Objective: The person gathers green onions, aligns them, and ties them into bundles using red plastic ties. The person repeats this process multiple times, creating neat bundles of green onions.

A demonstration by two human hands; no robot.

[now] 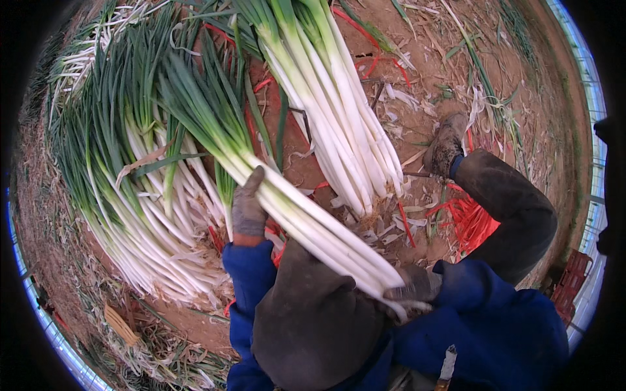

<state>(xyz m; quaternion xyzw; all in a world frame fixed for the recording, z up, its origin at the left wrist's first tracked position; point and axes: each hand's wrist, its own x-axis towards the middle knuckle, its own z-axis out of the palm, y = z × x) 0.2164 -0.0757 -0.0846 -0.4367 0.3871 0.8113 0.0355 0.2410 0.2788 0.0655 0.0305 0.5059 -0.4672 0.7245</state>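
Observation:
Both my hands wear dirty grey gloves. My left hand [249,205] is closed around the middle of several long green onions [313,222], where the white stalks turn green. Their root ends lie in my blurred right hand [415,285], closed around them near my lap. The stalks slant across my knee, leaves towards the upper left. Beyond them, a larger bunch of cleaned green onions [342,122] lies on the ground with its roots towards me. To the left a wide pile of green onions [146,210] is spread out, with dry roots and peeling skins.
Red plastic twine [469,222] lies in a heap beside my bent leg, with loose strands under the larger bunch. Peeled skins and leaves litter the soil [415,112]. A reddish crate [571,283] stands at the far right. A cigarette [447,366] shows at the bottom edge.

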